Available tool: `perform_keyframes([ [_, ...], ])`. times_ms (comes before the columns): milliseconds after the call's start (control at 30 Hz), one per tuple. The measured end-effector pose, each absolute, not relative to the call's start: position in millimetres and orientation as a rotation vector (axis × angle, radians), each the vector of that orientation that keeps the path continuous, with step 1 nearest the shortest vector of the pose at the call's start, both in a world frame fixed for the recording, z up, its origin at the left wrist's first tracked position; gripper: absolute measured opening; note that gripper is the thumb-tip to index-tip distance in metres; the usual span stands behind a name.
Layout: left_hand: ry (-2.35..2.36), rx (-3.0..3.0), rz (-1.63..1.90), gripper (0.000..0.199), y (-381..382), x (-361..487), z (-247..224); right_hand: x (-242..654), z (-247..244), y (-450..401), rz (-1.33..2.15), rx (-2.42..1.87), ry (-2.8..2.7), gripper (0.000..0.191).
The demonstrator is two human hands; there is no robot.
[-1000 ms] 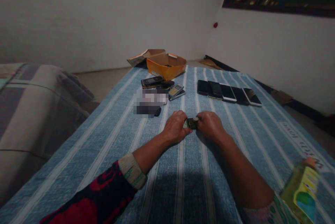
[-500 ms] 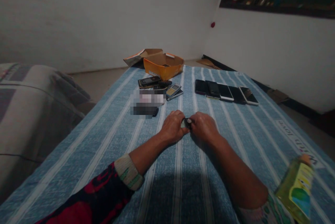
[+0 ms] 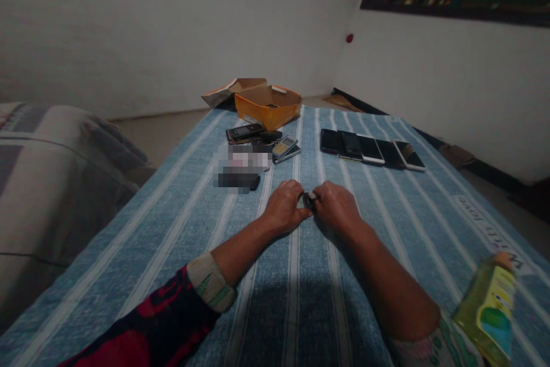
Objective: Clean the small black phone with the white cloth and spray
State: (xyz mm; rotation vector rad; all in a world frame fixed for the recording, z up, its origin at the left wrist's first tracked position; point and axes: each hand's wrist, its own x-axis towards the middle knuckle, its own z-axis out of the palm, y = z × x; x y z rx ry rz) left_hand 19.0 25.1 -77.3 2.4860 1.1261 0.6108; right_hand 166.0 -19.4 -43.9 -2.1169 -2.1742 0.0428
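Observation:
My left hand (image 3: pixel 283 206) is closed around one end of a small dark mobile phone (image 3: pixel 306 201), over the middle of the bed. At the other end my right hand (image 3: pixel 337 206) is closed too, its fingers pinched against the phone. A whitish bit shows by the right fingertips, too small to make out. Most of the phone is hidden by my fingers. Beyond my left hand lies a grey keypad phone (image 3: pixel 285 148), resting on another phone, beside a pile of dark phones (image 3: pixel 244 133).
An orange cardboard box (image 3: pixel 267 110) stands open at the far end of the striped cloth (image 3: pixel 172 229). Flat phones (image 3: pixel 372 150) lie overlapping in a row at the far right. A bottle of yellow-green liquid (image 3: pixel 487 304) lies near my right forearm. Part of the pile is pixelated.
Both hands stay in the same place on the phone. The fingers of my right hand have shifted very slightly at its end; the things around have not moved.

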Motion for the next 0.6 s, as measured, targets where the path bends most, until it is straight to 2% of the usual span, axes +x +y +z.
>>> perform_keyframes([
  [600, 1.1, 2.528, 0.572, 0.019, 23, 18, -78, 169, -45, -34, 0.186, -1.961, -2.287, 0.022],
])
